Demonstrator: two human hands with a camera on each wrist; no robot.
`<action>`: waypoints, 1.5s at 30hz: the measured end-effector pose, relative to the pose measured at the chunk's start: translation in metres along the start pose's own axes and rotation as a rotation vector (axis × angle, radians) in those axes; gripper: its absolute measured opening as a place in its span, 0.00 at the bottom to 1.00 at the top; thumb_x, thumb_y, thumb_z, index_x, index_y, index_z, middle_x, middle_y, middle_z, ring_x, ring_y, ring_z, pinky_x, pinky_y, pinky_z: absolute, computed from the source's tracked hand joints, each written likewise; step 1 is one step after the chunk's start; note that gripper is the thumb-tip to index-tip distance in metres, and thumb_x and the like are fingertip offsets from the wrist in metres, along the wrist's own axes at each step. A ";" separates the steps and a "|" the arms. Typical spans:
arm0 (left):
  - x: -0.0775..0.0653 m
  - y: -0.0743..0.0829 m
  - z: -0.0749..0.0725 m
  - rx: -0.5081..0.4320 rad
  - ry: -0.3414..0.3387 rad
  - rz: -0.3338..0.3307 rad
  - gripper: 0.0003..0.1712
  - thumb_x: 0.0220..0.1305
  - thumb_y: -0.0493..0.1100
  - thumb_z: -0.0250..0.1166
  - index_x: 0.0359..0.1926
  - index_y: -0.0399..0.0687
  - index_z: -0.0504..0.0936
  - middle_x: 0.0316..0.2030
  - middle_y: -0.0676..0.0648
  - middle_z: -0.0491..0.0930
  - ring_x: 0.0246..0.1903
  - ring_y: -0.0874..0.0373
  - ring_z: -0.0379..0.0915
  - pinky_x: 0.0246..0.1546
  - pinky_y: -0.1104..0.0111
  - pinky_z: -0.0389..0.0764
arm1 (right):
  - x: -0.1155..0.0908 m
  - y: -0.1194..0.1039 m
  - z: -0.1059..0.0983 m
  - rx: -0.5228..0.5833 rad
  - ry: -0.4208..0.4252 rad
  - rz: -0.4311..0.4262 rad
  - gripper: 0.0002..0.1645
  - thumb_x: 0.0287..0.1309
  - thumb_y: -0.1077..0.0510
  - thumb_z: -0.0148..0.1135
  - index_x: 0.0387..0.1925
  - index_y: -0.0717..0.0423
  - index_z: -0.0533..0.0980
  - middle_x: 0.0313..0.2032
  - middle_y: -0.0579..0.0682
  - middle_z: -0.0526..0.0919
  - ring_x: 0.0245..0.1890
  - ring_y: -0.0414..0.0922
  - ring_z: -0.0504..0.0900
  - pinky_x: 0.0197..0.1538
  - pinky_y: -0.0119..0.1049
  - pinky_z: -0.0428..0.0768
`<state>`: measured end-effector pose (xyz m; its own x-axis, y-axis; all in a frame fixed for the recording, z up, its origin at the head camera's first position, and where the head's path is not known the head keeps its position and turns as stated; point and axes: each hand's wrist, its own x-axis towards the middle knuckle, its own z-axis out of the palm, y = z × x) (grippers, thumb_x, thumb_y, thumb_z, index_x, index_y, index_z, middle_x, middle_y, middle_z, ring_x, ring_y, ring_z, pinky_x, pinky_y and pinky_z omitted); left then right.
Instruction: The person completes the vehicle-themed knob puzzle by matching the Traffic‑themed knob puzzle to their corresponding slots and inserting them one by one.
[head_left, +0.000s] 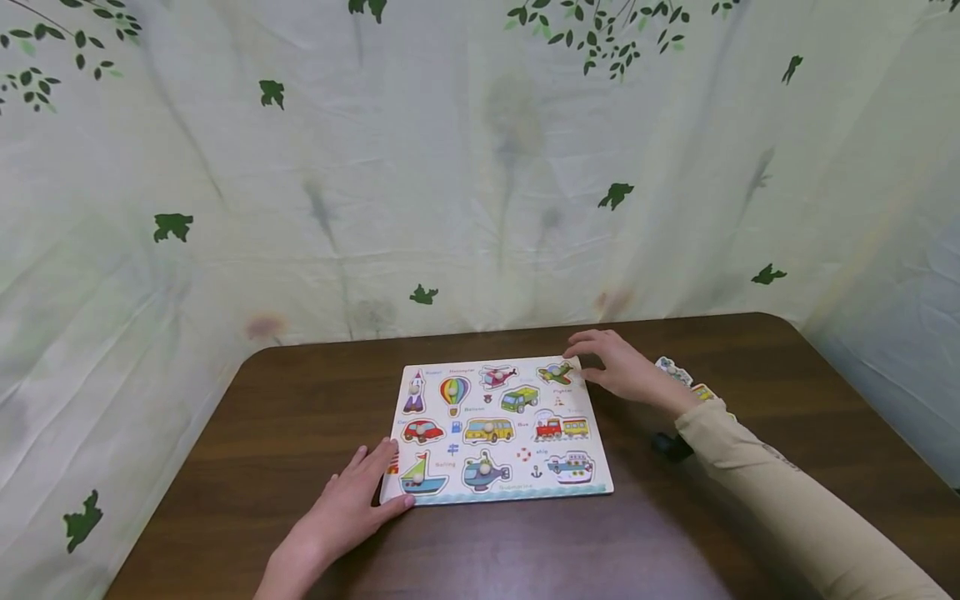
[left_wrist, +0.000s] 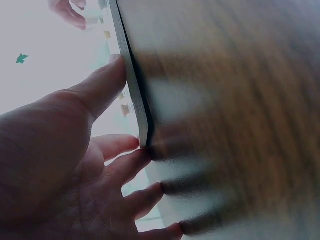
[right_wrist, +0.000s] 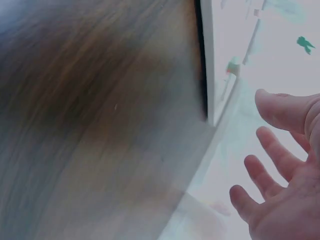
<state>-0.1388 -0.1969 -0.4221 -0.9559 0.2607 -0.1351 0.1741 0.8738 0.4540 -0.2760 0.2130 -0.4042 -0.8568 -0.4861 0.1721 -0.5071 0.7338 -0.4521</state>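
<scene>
A white knob puzzle board [head_left: 487, 492] lies on the table, bearing colourful vehicle pictures, among them a balloon [head_left: 454, 392], a yellow bus [head_left: 489, 430] and a submarine [head_left: 485, 472]. My left hand [head_left: 348, 500] rests at its near left corner. The thumb [left_wrist: 107, 80] lies against the near edge, while the spread fingers reach along the left side and down to the tabletop. Over by the far right corner, close to the green plane [head_left: 556, 372], is my right hand [head_left: 618, 367]. Its fingers are loosely bent with nothing between them in the right wrist view.
Two loose puzzle pieces, one greyish [head_left: 674, 370] and one yellow [head_left: 703, 392], lie on the table beyond my right forearm. A small black object [head_left: 671, 447] shows under that wrist. Behind the brown table [head_left: 315, 400] hangs a pale cloth with green leaves.
</scene>
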 end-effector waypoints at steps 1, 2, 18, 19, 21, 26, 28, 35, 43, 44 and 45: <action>0.000 0.000 0.000 0.001 0.000 0.001 0.51 0.58 0.63 0.68 0.73 0.42 0.61 0.71 0.39 0.60 0.71 0.32 0.48 0.56 0.27 0.54 | -0.003 0.000 -0.002 0.002 0.004 -0.001 0.20 0.59 0.69 0.66 0.53 0.57 0.81 0.63 0.60 0.72 0.63 0.61 0.65 0.61 0.59 0.67; 0.000 0.000 0.000 0.002 0.000 0.001 0.51 0.58 0.63 0.68 0.73 0.42 0.61 0.71 0.39 0.60 0.71 0.33 0.48 0.56 0.27 0.54 | -0.006 0.000 -0.004 0.004 0.008 0.001 0.19 0.59 0.68 0.65 0.53 0.57 0.81 0.63 0.60 0.72 0.64 0.61 0.65 0.61 0.59 0.66; -0.002 0.000 -0.003 0.014 0.004 0.006 0.50 0.59 0.62 0.68 0.73 0.41 0.61 0.71 0.38 0.60 0.70 0.32 0.48 0.56 0.27 0.54 | -0.052 0.017 -0.036 -0.011 0.035 0.016 0.17 0.60 0.64 0.67 0.51 0.55 0.81 0.61 0.58 0.73 0.63 0.61 0.66 0.60 0.59 0.66; -0.002 0.000 -0.003 0.013 0.003 0.004 0.50 0.59 0.62 0.68 0.73 0.41 0.61 0.72 0.38 0.60 0.71 0.32 0.48 0.56 0.27 0.54 | -0.054 0.017 -0.037 -0.011 0.038 0.014 0.16 0.59 0.64 0.68 0.50 0.55 0.82 0.61 0.58 0.74 0.62 0.61 0.66 0.60 0.59 0.66; -0.002 0.000 -0.003 0.012 0.003 0.004 0.50 0.59 0.62 0.68 0.73 0.41 0.61 0.71 0.39 0.60 0.71 0.32 0.48 0.56 0.27 0.54 | -0.060 0.018 -0.040 -0.008 0.039 0.013 0.16 0.59 0.64 0.68 0.49 0.54 0.82 0.61 0.58 0.74 0.62 0.61 0.67 0.59 0.60 0.66; -0.002 0.000 -0.002 0.013 0.006 0.005 0.50 0.59 0.63 0.68 0.73 0.41 0.61 0.71 0.38 0.61 0.70 0.32 0.48 0.56 0.27 0.54 | -0.072 0.023 -0.048 -0.024 0.038 0.000 0.13 0.57 0.65 0.69 0.45 0.53 0.85 0.61 0.58 0.74 0.62 0.61 0.67 0.59 0.61 0.65; -0.002 0.000 -0.001 0.013 0.007 0.006 0.50 0.59 0.62 0.68 0.73 0.41 0.61 0.71 0.38 0.60 0.70 0.32 0.48 0.56 0.27 0.54 | -0.077 0.026 -0.050 -0.046 0.038 -0.001 0.12 0.56 0.65 0.70 0.42 0.51 0.86 0.61 0.57 0.74 0.62 0.61 0.66 0.59 0.61 0.66; -0.002 0.000 0.000 0.008 0.016 0.016 0.49 0.60 0.60 0.68 0.73 0.41 0.61 0.72 0.39 0.60 0.71 0.33 0.48 0.57 0.27 0.54 | -0.096 0.041 -0.058 -0.080 0.009 -0.001 0.10 0.53 0.62 0.73 0.38 0.48 0.87 0.59 0.59 0.76 0.61 0.63 0.65 0.56 0.62 0.67; -0.003 0.003 -0.002 0.001 0.006 0.004 0.48 0.60 0.60 0.68 0.74 0.42 0.61 0.72 0.40 0.59 0.71 0.33 0.46 0.57 0.28 0.53 | -0.112 0.059 -0.063 -0.065 0.016 0.007 0.08 0.51 0.59 0.75 0.34 0.43 0.86 0.55 0.60 0.77 0.58 0.64 0.68 0.54 0.62 0.66; -0.003 0.003 -0.002 0.002 0.004 0.003 0.48 0.60 0.60 0.68 0.74 0.42 0.60 0.72 0.40 0.59 0.71 0.33 0.46 0.57 0.28 0.53 | -0.113 0.062 -0.064 -0.059 0.016 0.007 0.09 0.51 0.59 0.75 0.34 0.43 0.86 0.55 0.60 0.77 0.57 0.64 0.68 0.54 0.62 0.66; -0.003 0.003 -0.002 0.003 0.002 0.002 0.49 0.60 0.60 0.68 0.74 0.42 0.60 0.72 0.40 0.59 0.71 0.33 0.46 0.58 0.28 0.52 | -0.114 0.065 -0.064 -0.054 0.016 0.011 0.09 0.51 0.60 0.75 0.34 0.43 0.86 0.55 0.60 0.77 0.57 0.64 0.69 0.54 0.62 0.66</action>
<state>-0.1362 -0.1956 -0.4184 -0.9561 0.2615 -0.1324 0.1766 0.8744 0.4519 -0.2167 0.3463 -0.3970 -0.8633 -0.4708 0.1816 -0.5019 0.7635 -0.4064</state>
